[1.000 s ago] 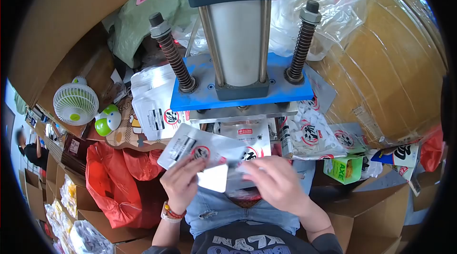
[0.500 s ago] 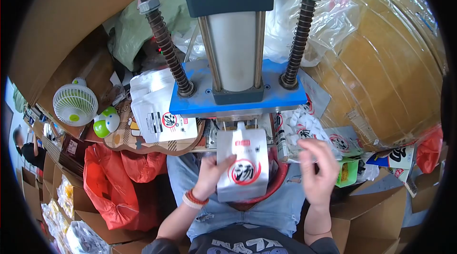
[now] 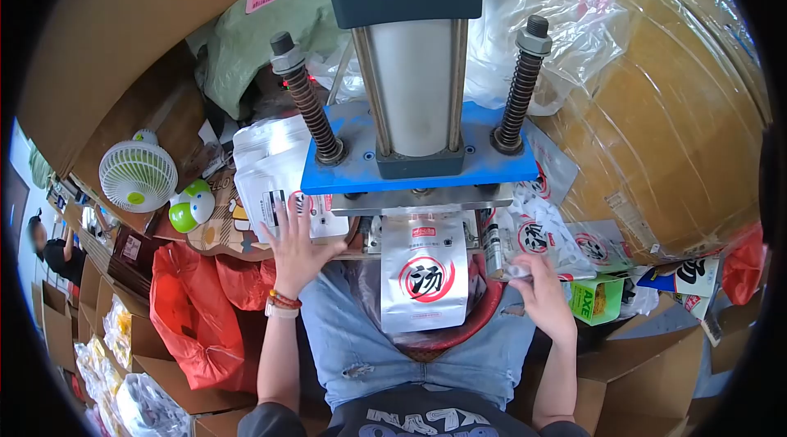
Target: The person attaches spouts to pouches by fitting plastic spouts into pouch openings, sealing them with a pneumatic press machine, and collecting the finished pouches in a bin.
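Note:
A silver pouch (image 3: 425,293) with a black character in a red ring hangs from the press, its top edge under the metal plate (image 3: 422,201). Neither hand touches it. My left hand (image 3: 297,250) is open, fingers spread over the near edge of a stack of pouches (image 3: 261,160) left of the press. To the right, my right hand (image 3: 543,296) has its thumb and fingers drawn together beside a heap of small white pieces on printed pouches (image 3: 534,232). Something whitish shows at those fingertips, too small to name.
The press's blue plate (image 3: 344,170) and spring rods (image 3: 515,105) stand ahead. A small fan (image 3: 138,176) and red bags (image 3: 193,318) lie left. A green box (image 3: 596,299) and large carton (image 3: 664,134) are right. A red basin (image 3: 489,298) sits between the knees.
My left hand has let go of the pouch and moved left to the stack. My right hand has lowered beside the white pieces. The press rods and metal plate have come down.

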### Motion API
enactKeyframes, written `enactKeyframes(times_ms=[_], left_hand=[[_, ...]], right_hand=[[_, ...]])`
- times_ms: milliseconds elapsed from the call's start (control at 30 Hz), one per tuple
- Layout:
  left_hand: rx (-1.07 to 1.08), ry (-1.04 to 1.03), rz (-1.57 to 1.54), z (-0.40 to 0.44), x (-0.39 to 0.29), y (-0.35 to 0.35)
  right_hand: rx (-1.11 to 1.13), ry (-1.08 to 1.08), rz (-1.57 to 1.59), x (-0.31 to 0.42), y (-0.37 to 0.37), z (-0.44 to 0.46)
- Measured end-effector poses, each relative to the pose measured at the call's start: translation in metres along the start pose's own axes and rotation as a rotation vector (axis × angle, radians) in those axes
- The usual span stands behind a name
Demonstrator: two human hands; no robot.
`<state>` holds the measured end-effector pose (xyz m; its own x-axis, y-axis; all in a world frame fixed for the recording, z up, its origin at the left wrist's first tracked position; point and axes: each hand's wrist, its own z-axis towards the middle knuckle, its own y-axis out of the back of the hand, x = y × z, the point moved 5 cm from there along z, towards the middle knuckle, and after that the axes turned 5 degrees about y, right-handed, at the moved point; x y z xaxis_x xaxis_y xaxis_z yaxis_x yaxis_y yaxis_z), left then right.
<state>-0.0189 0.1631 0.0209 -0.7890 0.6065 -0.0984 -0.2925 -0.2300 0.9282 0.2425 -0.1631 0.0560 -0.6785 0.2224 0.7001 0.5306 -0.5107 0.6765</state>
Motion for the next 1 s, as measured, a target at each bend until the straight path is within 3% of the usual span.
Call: enactKeyframes(times_ms=[33, 133, 167, 200, 233, 267, 400, 533, 567, 600, 700, 833, 900, 1000], left_hand=[[0.177, -0.022, -0.052, -0.012, 0.017, -0.028], [-0.036, -0.234, -0.166, -0.046, 0.023, -0.028], [-0.188, -0.192, -0.340, -0.048, 0.012, -0.003], [-0.175, -0.191, -0.340, -0.055, 0.004, 0.012], [-0.066, -0.032, -0.435, -0.058, 0.003, 0.020], [0.041, 0.126, -0.528, -0.061, 0.001, 0.027], [-0.211, -0.103, -0.537, -0.073, -0.045, 0.083], [-0.129, -0.444, -0.594, -0.083, -0.089, 0.113], [-0.120, -0.497, -0.618, -0.087, -0.093, 0.123], [0.011, -0.544, -0.680, -0.088, -0.096, 0.137], [0.142, -0.557, -0.733, -0.094, -0.114, 0.154], [0.096, -0.422, -0.807, -0.087, -0.112, 0.124], [0.085, -0.423, -0.790, -0.087, -0.119, 0.128], [0.083, -0.483, -0.773, -0.088, -0.124, 0.142]], right_hand=[[0.021, -0.048, 0.075, -0.003, -0.001, 0.001], [-0.110, 0.024, 0.331, 0.010, 0.002, -0.001], [-0.112, 0.013, 0.339, 0.025, 0.000, -0.003], [-0.205, 0.074, 0.409, 0.049, 0.005, -0.005], [-0.300, 0.142, 0.473, 0.069, 0.013, -0.005], [-0.353, 0.348, 0.276, 0.091, 0.021, -0.006], [-0.329, 0.650, -0.018, 0.142, 0.005, 0.000], [-0.003, 0.816, 0.045, 0.145, -0.030, 0.007], [-0.102, 0.917, 0.063, 0.153, -0.015, -0.002], [-0.108, 0.938, 0.051, 0.158, -0.004, -0.010], [-0.106, 0.873, -0.016, 0.171, 0.018, -0.021], [-0.176, 0.732, -0.176, 0.153, 0.025, -0.018], [-0.121, 0.712, -0.259, 0.150, 0.022, -0.017], [0.019, 0.814, -0.139, 0.157, 0.020, -0.014]])
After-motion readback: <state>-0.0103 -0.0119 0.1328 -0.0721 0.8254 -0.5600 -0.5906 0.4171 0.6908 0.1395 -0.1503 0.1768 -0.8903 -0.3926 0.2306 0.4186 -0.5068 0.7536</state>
